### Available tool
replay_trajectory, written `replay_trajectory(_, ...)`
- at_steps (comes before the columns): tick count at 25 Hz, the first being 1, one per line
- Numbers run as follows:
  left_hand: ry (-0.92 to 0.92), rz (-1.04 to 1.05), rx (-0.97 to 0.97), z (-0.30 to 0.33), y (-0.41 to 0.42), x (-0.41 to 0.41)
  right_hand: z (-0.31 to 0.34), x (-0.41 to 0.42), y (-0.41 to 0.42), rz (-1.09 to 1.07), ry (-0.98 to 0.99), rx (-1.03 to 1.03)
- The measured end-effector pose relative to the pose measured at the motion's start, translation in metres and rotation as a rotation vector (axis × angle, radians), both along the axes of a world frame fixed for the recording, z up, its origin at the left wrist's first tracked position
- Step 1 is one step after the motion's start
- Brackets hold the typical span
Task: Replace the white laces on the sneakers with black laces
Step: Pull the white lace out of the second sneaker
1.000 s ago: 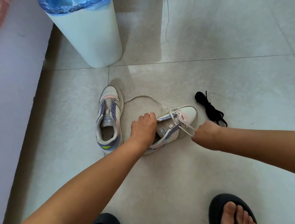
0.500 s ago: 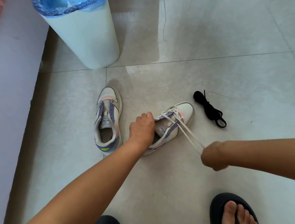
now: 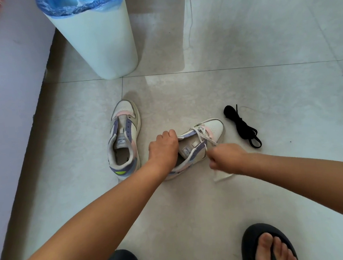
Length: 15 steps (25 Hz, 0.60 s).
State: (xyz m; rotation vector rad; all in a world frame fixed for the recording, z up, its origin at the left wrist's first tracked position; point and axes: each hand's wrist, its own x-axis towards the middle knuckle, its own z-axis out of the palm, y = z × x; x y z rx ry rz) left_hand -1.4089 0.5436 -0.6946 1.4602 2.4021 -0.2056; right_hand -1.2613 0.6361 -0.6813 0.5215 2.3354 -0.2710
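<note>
Two white sneakers with purple and pink trim lie on the tiled floor. The left sneaker [image 3: 124, 137] has no lace in it. My left hand [image 3: 163, 145] grips the collar of the right sneaker [image 3: 205, 133], which is tipped on its side with its toe pointing up and right. A white lace [image 3: 202, 134] still crosses the front eyelets. My right hand [image 3: 226, 156] pinches that lace just beside the sneaker's eyelets, and a loose end trails out below the fist. The bundled black laces [image 3: 242, 127] lie on the floor to the right of the sneaker.
A white bin [image 3: 98, 43] with a blue liner stands behind the sneakers. A pale wall or furniture side [image 3: 6, 101] runs along the left. My feet in black sandals [image 3: 268, 245] are at the bottom edge. A thin white cord [image 3: 190, 25] hangs at the top.
My right hand pulled the white lace out down and to the right, then came back up to the sneaker's eyelets. My left hand has kept its hold on the sneaker.
</note>
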Motion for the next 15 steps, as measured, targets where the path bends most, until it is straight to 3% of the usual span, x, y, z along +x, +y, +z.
replay_trajectory(3,-0.006,0.018,-0.002,0.0,-0.001,0.001,0.006,0.042,-0.021,0.37,-0.571,-0.136)
replay_trajectory(4,-0.013,0.033,-0.005,0.001,0.0,0.001,0.005,0.051,-0.024,0.41,-0.663,-0.119)
replay_trajectory(6,-0.022,0.062,-0.012,0.002,0.001,0.003,0.006,0.048,-0.013,0.243,-0.509,-0.078)
replay_trajectory(10,-0.203,0.159,-0.033,0.009,-0.007,0.014,0.015,0.014,0.017,-0.262,0.159,0.027)
replay_trajectory(12,-0.355,0.164,-0.089,0.013,-0.014,0.024,0.015,0.0,0.019,-0.521,0.278,-0.074)
replay_trajectory(15,-0.404,0.216,-0.036,0.016,-0.006,0.024,0.008,-0.024,0.017,-0.665,0.359,-0.154)
